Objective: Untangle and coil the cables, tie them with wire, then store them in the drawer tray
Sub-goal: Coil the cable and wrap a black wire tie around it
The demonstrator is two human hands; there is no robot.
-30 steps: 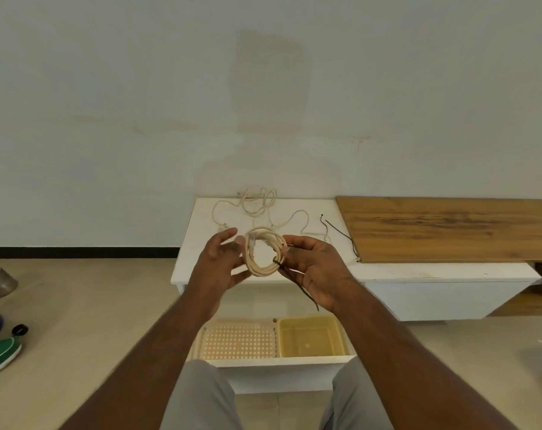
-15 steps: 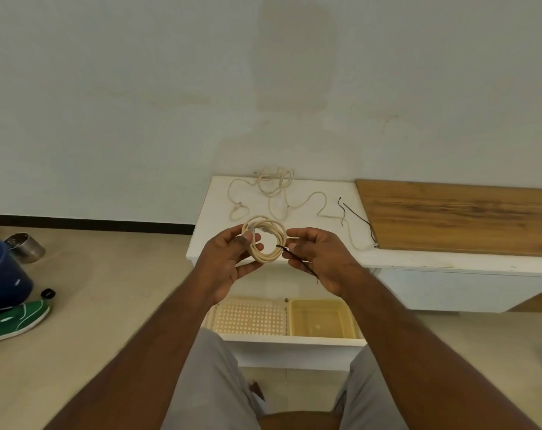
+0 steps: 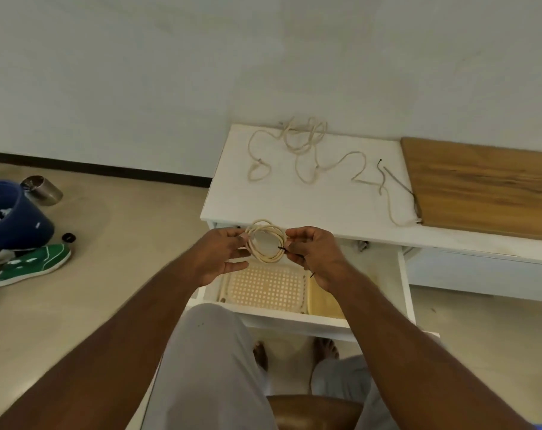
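A cream cable wound into a small coil [image 3: 265,259] hangs between my hands above the open drawer. My left hand [image 3: 223,254] pinches the coil's left side with thumb and forefinger. My right hand [image 3: 314,252] pinches its right side together with a thin dark tie wire [image 3: 282,248], whose end pokes out below my palm. A second cream cable [image 3: 307,153] lies loose and tangled on the white cabinet top [image 3: 294,203]. Another dark wire [image 3: 397,178] lies beside it. Below, the drawer holds a perforated cream tray [image 3: 265,285] and a yellow tray [image 3: 324,302].
A wooden board [image 3: 486,184] covers the cabinet's right part. On the floor to the left are a blue bin [image 3: 12,215], a metal cup [image 3: 42,190], a small black cap [image 3: 68,237] and a green shoe [image 3: 31,263]. My knees and bare feet are under the drawer.
The camera has tilted downward, so the drawer and my legs show more. Both hands keep hold of the coil and have come a little lower, over the drawer.
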